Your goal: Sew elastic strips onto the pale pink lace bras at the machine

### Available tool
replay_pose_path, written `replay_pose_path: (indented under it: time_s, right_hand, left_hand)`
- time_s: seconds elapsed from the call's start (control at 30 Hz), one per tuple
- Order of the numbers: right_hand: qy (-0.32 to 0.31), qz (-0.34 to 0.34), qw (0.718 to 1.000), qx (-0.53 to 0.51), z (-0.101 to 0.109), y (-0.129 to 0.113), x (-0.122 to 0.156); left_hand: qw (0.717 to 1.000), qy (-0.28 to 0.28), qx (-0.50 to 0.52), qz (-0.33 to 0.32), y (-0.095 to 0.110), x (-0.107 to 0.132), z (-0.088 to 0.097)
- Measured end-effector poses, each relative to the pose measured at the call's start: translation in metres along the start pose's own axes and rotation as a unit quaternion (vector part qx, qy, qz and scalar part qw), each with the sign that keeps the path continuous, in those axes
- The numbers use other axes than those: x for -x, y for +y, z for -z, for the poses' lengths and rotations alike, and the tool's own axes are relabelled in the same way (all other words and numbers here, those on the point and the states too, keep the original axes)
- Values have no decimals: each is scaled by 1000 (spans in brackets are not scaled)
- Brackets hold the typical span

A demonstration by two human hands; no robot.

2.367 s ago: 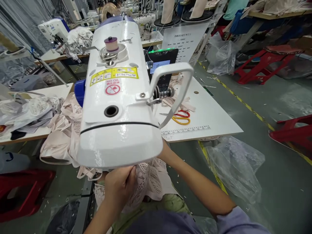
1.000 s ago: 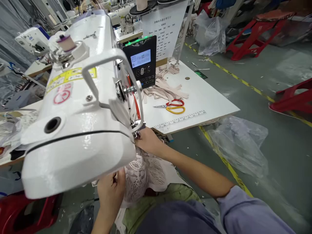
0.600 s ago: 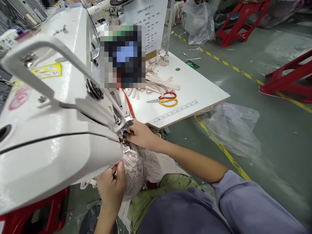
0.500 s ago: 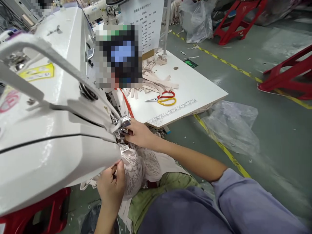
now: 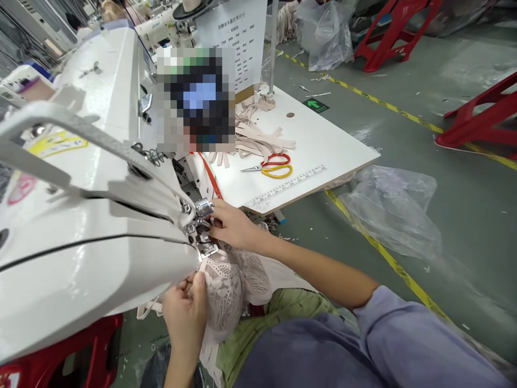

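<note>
A white sewing machine (image 5: 81, 205) fills the left of the head view. Pale pink lace fabric (image 5: 232, 283) hangs from under its metal presser foot (image 5: 202, 234) into my lap. My left hand (image 5: 186, 312) is closed, pinching the near edge of the lace just below the machine head. My right hand (image 5: 230, 223) is beside the presser foot, fingers pressed together at the metal parts; what the fingertips grip is hidden.
On the white table (image 5: 323, 151) lie red-and-yellow scissors (image 5: 272, 166), a heap of beige straps (image 5: 254, 137) and a printed ruler (image 5: 286, 188). A clear plastic bag (image 5: 391, 207) lies on the floor, with red stools (image 5: 480, 116) beyond the yellow tape line.
My head has swung left and lower, bringing the needle area into sight. My right hand came out from behind the machine to the presser foot. The left hand keeps its pinch on the lace.
</note>
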State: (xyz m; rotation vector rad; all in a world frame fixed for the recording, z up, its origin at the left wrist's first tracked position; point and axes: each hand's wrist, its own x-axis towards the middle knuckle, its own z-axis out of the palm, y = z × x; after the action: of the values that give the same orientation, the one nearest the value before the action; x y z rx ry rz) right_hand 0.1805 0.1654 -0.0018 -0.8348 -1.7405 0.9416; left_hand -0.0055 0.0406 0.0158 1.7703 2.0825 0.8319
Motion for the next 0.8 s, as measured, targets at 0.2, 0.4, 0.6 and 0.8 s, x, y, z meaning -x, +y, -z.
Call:
replay_pose_path:
  time_s: [0.2, 0.4, 0.6, 0.8]
  right_hand:
    - [2, -40, 999, -29, 1, -9, 7]
    - [-82, -134, 983, -92, 30, -34, 36]
    - [47, -336, 867, -364, 26, 0, 89]
    - [372, -328, 790, -359, 53, 79, 136]
  left_hand:
    - [845, -262, 390, 255, 2, 5, -6]
    - [683, -433, 539, 237, 6, 58, -56]
    - [782, -497, 367, 85, -31, 70, -105]
    - [886, -380, 251, 92, -104, 56, -75]
